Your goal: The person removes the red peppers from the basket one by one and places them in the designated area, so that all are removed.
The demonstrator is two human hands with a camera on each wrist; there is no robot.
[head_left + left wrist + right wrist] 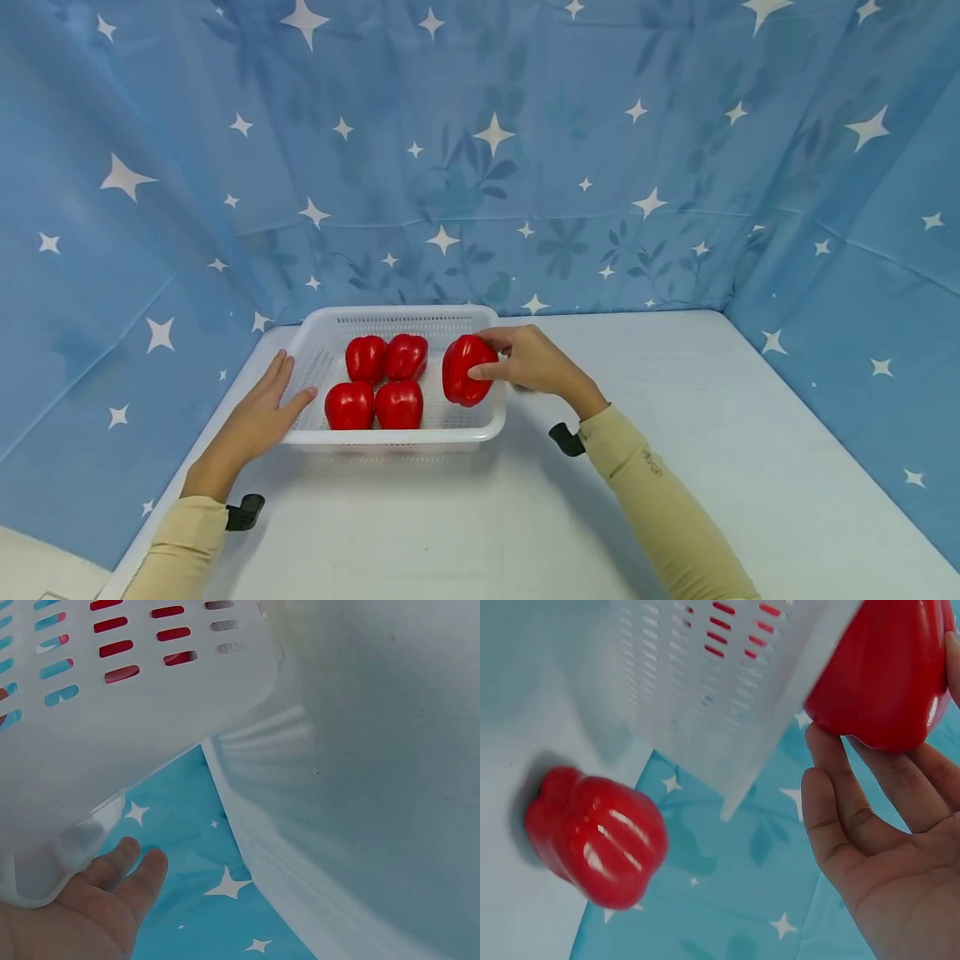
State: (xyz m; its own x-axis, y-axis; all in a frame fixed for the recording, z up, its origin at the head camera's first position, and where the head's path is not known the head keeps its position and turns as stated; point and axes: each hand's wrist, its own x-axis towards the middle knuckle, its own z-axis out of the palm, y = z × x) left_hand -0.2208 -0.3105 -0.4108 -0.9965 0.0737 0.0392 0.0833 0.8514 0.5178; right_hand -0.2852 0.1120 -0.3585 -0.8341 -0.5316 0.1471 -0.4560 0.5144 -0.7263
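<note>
A white perforated basket (442, 436) holds several red bell peppers, among them one at the front left (349, 407). Over the basket's right end, my right hand (536, 360) grips another red bell pepper (463, 371) between thumb and fingers. The right wrist view shows this held pepper (889, 675) at the basket's rim, with the fingertips under it. My left hand (258, 408) lies on the left rim, its fingers straight and thumb spread. In the left wrist view, part of that hand (97, 907) is beside the basket's wall (135, 727).
One more red bell pepper (600, 836) lies on the white table outside the basket, in the right wrist view; my right hand mostly hides that spot in the head view. A blue star-patterned curtain (480, 167) stands behind the table (675, 400) and along both sides.
</note>
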